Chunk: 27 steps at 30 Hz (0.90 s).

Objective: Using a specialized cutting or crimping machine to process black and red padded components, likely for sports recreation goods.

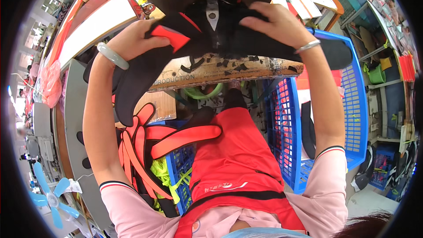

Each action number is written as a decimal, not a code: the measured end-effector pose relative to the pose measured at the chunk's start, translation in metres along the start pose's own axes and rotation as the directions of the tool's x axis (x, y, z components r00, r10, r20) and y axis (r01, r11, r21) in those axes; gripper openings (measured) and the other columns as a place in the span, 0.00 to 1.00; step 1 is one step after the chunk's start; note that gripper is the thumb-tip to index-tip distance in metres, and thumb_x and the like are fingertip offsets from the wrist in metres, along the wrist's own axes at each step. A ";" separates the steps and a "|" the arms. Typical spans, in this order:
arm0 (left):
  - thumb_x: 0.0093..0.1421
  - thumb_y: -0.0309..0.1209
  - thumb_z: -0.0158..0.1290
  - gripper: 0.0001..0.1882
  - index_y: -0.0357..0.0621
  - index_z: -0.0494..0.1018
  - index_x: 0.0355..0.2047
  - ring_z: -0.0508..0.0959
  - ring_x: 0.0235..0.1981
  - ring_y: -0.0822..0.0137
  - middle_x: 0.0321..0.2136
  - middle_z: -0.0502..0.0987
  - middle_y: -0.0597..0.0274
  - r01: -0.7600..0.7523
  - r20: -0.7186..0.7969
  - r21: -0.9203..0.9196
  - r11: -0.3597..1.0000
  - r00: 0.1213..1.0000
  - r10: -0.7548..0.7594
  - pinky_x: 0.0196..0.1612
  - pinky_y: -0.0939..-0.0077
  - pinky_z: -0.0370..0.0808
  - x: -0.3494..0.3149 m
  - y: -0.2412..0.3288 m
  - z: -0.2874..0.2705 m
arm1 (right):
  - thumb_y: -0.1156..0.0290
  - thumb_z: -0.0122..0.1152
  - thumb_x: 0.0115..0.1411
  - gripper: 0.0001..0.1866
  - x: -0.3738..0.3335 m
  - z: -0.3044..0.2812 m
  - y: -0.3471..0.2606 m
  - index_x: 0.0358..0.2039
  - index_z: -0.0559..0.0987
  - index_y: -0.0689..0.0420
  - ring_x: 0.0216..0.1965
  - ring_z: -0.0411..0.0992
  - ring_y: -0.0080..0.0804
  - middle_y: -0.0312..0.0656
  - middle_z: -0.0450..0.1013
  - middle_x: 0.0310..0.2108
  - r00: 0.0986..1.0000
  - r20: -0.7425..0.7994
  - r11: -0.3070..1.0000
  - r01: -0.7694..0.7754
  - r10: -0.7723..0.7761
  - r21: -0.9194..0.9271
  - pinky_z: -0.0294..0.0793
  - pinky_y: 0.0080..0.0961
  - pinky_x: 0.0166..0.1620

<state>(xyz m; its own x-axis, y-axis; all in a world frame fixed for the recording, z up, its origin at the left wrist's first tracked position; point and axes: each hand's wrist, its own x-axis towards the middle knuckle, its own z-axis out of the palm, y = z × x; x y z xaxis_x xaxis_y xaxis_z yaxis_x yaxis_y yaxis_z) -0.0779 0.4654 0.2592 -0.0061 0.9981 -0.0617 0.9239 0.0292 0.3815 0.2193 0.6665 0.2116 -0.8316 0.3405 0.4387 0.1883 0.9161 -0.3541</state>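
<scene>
Between the front edge of the table (229, 74) and the red apron (238, 145) there is narrow open room — a blue basket (296, 141) borders it at right. The black cloth (273, 39) lies over the table, below a metal plate (212, 14); it shows a red patch (176, 39). The left hand (132, 39) pinches cloth at this patch. The right thumb and forefinger stand apart — whether the right hand (284, 24) grips, I cannot tell.
</scene>
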 end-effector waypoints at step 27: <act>0.54 0.30 0.63 0.19 0.37 0.72 0.43 0.76 0.41 0.45 0.40 0.77 0.49 -0.261 -0.254 0.003 0.965 0.934 0.253 0.44 0.62 0.73 -0.091 0.046 0.033 | 0.75 0.65 0.56 0.06 -0.057 0.060 -0.096 0.34 0.80 0.60 0.33 0.76 0.32 0.41 0.75 0.32 0.975 -0.140 0.876 -0.085 0.171 0.474 0.75 0.27 0.36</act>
<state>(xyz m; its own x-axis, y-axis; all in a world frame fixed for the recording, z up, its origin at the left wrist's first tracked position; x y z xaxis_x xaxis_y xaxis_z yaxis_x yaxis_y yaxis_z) -0.0225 0.3738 0.2518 0.1306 0.9531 0.2729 0.8947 -0.2319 0.3818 0.2173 0.5463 0.1704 -0.7057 0.5184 0.4829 -0.0118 0.6729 -0.7396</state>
